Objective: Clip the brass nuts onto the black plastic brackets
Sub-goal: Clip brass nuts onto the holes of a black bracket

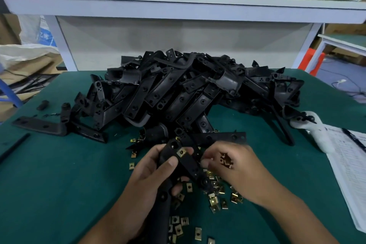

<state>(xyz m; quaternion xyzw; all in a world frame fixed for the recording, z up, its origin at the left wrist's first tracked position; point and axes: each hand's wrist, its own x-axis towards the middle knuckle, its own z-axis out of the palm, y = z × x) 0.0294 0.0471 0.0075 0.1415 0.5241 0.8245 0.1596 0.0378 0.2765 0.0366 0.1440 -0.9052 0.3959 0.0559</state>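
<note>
Over the green surface (59, 184), we find the left hand (146, 180) gripping a black bracket (186, 161) with one brass nut (181, 152) seated; the right hand (235, 168) cups spare nuts (226, 161) — these could spill if its grip loosens.

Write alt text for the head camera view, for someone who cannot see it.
A person's left hand grips a black plastic bracket with one brass nut clipped on, while the right hand holds more nuts beside it. Loose brass nuts lie on the green table, before a large pile of brackets.
</note>
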